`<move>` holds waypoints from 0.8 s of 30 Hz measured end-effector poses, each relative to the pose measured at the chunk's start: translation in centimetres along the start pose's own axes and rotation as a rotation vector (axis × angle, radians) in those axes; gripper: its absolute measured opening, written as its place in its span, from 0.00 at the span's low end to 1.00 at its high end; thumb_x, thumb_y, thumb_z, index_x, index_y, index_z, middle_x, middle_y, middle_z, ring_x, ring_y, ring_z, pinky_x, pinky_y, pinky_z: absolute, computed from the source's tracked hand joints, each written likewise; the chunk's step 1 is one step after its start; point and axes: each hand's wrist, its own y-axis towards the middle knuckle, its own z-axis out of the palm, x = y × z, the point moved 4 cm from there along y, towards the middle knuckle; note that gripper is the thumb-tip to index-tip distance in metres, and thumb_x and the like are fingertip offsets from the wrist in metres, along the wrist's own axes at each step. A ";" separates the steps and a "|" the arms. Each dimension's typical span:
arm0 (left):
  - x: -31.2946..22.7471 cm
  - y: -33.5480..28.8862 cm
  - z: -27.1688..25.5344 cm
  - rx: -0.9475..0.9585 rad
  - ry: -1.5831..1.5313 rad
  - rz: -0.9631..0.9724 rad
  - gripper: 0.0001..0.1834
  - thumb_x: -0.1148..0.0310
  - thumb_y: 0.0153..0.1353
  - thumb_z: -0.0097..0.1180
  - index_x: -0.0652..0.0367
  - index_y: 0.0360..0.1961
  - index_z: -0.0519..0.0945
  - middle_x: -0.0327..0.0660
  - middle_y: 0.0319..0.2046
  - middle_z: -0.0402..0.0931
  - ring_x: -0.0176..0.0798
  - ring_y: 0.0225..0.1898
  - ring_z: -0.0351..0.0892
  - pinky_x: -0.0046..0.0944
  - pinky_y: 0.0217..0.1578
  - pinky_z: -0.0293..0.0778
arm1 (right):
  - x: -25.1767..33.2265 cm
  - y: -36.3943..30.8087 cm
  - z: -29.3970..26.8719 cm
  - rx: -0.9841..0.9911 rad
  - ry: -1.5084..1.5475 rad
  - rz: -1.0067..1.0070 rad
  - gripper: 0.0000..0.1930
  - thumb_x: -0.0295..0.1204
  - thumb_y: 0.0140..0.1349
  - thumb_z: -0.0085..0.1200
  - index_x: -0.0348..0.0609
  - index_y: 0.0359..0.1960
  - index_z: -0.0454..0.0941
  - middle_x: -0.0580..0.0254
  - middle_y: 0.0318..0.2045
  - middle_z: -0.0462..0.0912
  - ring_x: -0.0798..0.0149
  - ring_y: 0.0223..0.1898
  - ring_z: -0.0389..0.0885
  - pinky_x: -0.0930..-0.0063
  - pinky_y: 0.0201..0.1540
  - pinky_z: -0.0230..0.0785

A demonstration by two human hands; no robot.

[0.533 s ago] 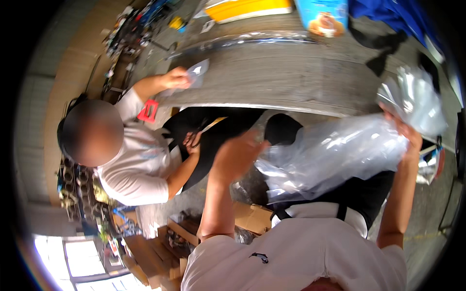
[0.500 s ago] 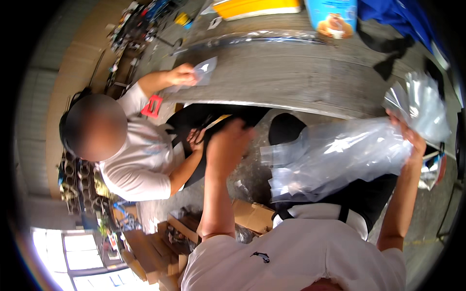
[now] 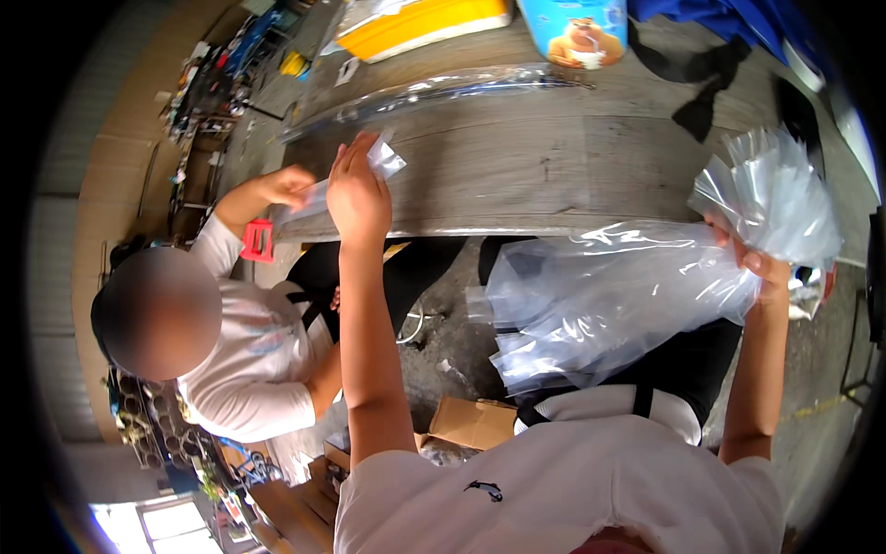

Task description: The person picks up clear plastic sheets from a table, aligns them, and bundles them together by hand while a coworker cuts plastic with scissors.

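My right hand is closed round the gathered neck of a bundle of clear plastic bags. The long part of the bundle spreads left over my lap, and its crinkled ends fan out above the hand. My left hand reaches to the table's left end, with a single clear plastic bag at its fingers. The fingers are together and seem closed on that bag; the thumb is hidden. A co-worker's hand is at the bag's other end, left of mine.
The grey wooden table bears a long clear-wrapped bundle, a yellow box, a blue packet and a black strap. The co-worker sits on the left beside a red object. Cardboard boxes stand below.
My left hand has moved up and left to the single bag by the co-worker's hand. My right hand still grips the bundle. The view has shifted.
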 end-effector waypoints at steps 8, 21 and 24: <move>-13.4 1.6 3.8 0.142 -0.050 0.278 0.20 0.74 0.56 0.51 0.61 0.52 0.73 0.55 0.52 0.72 0.53 0.54 0.72 0.44 0.51 0.71 | -0.4 0.0 -1.2 0.004 0.051 -0.002 0.43 0.41 0.32 0.71 0.30 0.51 0.69 0.53 0.34 0.78 0.60 0.32 0.76 0.68 0.45 0.70; -14.0 1.5 5.5 0.240 0.045 0.357 0.21 0.66 0.60 0.52 0.58 0.55 0.72 0.49 0.54 0.71 0.46 0.56 0.71 0.38 0.52 0.71 | 0.1 -0.2 0.4 0.053 0.088 -0.067 0.43 0.41 0.36 0.70 0.34 0.55 0.66 0.55 0.33 0.78 0.62 0.31 0.75 0.67 0.42 0.69; -14.1 1.5 5.4 0.252 0.054 0.346 0.22 0.66 0.59 0.52 0.57 0.55 0.71 0.48 0.55 0.70 0.45 0.56 0.70 0.38 0.52 0.71 | -0.4 -0.4 -0.3 0.081 0.083 -0.052 0.42 0.40 0.36 0.70 0.33 0.54 0.66 0.55 0.33 0.78 0.62 0.31 0.75 0.64 0.47 0.69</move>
